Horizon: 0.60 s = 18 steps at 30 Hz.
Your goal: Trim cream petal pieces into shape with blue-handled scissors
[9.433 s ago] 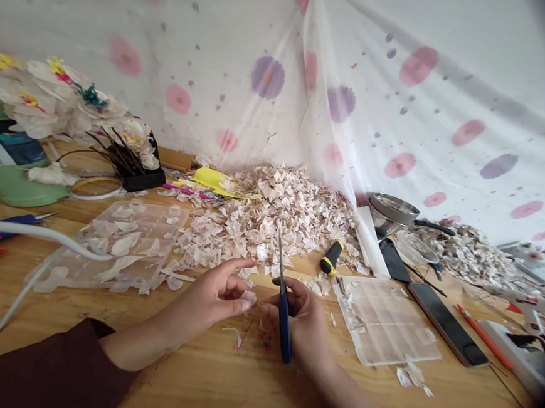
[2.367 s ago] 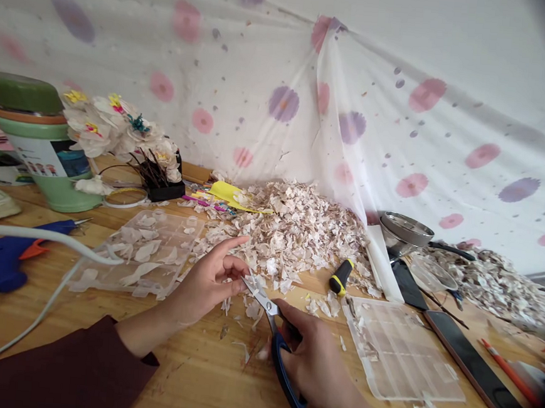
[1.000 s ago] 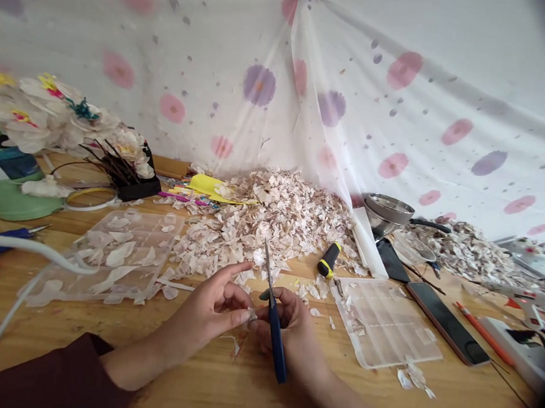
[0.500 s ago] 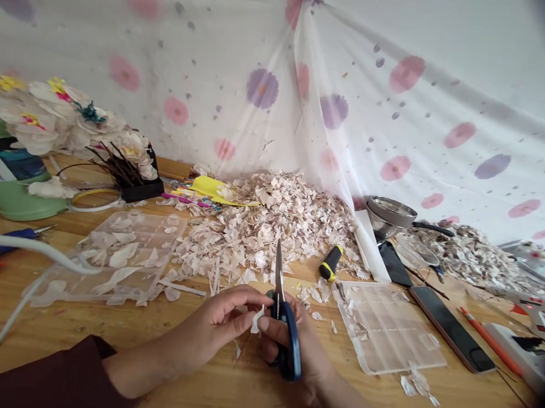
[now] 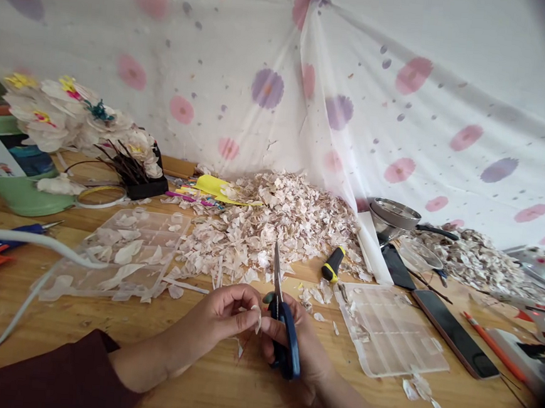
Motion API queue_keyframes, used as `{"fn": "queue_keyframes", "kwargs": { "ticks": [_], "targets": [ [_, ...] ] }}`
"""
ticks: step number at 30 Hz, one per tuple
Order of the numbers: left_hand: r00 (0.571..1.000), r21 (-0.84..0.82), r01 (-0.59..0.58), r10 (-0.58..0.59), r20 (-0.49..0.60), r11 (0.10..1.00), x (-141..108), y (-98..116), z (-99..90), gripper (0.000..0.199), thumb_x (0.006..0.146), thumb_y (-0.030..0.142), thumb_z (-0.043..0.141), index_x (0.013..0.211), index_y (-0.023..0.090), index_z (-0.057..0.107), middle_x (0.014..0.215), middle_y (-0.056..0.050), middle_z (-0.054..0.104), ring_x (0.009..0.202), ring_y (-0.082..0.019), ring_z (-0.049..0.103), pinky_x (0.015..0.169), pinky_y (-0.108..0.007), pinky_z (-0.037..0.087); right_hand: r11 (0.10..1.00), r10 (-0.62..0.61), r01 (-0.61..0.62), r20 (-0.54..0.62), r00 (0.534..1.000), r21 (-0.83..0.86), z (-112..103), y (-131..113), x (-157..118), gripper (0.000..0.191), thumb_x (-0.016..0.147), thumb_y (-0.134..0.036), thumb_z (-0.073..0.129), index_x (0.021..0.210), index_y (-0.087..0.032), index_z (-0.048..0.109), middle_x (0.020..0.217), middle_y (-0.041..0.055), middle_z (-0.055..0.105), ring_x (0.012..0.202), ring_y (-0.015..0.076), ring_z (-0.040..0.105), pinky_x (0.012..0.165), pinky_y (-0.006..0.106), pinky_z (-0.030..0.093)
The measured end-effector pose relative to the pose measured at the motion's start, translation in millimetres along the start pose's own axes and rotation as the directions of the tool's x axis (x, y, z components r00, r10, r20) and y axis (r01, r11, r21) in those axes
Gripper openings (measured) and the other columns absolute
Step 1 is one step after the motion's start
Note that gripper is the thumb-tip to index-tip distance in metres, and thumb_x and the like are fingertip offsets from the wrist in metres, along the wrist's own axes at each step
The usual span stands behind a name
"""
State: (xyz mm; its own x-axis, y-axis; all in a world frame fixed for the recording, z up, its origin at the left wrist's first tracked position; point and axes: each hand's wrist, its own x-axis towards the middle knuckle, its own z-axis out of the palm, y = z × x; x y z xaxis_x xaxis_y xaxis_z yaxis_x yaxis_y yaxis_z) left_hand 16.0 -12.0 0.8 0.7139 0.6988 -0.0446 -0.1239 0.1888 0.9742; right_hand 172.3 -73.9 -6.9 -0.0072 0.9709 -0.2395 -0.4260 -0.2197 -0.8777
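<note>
Low over the wooden table, my left hand (image 5: pixel 226 316) pinches a small whitish petal-like flake (image 5: pixel 258 321) between thumb and fingers. My right hand (image 5: pixel 302 335) is wrapped round the dark blue handles of a pair of scissors (image 5: pixel 292 341), whose blades point away from me toward the pile. The right thumb tip lies close beside the flake; whether it touches it I cannot tell. Beyond my hands spreads a big heap of pale, dry flakes (image 5: pixel 281 217). Another small scrap (image 5: pixel 241 348) lies on the table just under my fingers.
Left stand a clear divided tray (image 5: pixel 146 276) with flakes, a blue glue gun (image 5: pixel 2 252), a white cable (image 5: pixel 24 238), and a green pot (image 5: pixel 32 194) near white flowers. Right lie another divided tray (image 5: pixel 394 339), a yellow-black handled tool (image 5: pixel 332 263), a phone (image 5: pixel 455 331) and metal bowls (image 5: pixel 391 216).
The flake has turned in my left fingers and shows narrower and slightly higher. The scissors stay in the right hand. The whole view has shifted slightly.
</note>
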Motion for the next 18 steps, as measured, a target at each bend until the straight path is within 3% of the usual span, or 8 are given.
{"fn": "queue_keyframes", "kwargs": {
  "ticks": [4, 7, 14, 18],
  "targets": [
    [0.995, -0.018, 0.01, -0.012, -0.103, 1.0, 0.6, 1.8, -3.2, 0.021, 0.078, 0.038, 0.067, 0.076, 0.019, 0.061, 0.072, 0.002, 0.059, 0.072, -0.014, 0.052, 0.072, -0.026, 0.039, 0.994, -0.089, 0.084, -0.076, 0.993, -0.066, -1.8, -2.4, 2.3, 0.051, 0.062, -0.042, 0.084, 0.09, -0.021, 0.048, 0.045, -0.0101, 0.057, 0.03, 0.0054, 0.044, 0.031, 0.013, 0.034],
    [0.991, 0.037, 0.03, -0.025, -0.132, 0.999, 0.1, 5.2, -3.1, 0.019, 0.075, 0.035, 0.068, 0.072, 0.018, 0.061, 0.066, 0.002, 0.06, 0.068, -0.014, 0.051, 0.07, -0.026, 0.038, 0.984, -0.157, 0.144, -0.13, 0.979, -0.108, -0.6, -8.2, 3.0, 0.058, 0.056, -0.046, 0.086, 0.091, -0.02, 0.047, 0.053, -0.0072, 0.063, 0.03, 0.0057, 0.046, 0.031, 0.015, 0.035],
    [0.993, 0.261, 0.059, -0.029, -0.117, 0.964, -0.1, 3.5, 0.9, 0.022, 0.072, 0.039, 0.067, 0.068, 0.018, 0.059, 0.067, 0.0, 0.058, 0.066, -0.017, 0.052, 0.062, -0.028, 0.037, 0.983, -0.13, 0.111, -0.123, 0.984, -0.146, 5.2, -6.9, -1.9, 0.059, 0.047, -0.023, 0.091, 0.088, -0.021, 0.05, 0.063, -0.003, 0.07, 0.042, 0.0089, 0.053, 0.037, 0.017, 0.041],
    [0.993, 0.208, 0.074, -0.052, -0.11, 0.975, -0.2, 4.7, 1.8, 0.02, 0.071, 0.038, 0.067, 0.07, 0.019, 0.061, 0.069, 0.0, 0.062, 0.069, -0.018, 0.055, 0.066, -0.029, 0.04, 0.981, -0.137, 0.117, -0.128, 0.982, -0.152, 6.2, -5.3, -2.7, 0.055, 0.053, -0.029, 0.089, 0.09, -0.021, 0.05, 0.061, -0.0045, 0.068, 0.038, 0.007, 0.048, 0.036, 0.017, 0.04]
  ]
}}
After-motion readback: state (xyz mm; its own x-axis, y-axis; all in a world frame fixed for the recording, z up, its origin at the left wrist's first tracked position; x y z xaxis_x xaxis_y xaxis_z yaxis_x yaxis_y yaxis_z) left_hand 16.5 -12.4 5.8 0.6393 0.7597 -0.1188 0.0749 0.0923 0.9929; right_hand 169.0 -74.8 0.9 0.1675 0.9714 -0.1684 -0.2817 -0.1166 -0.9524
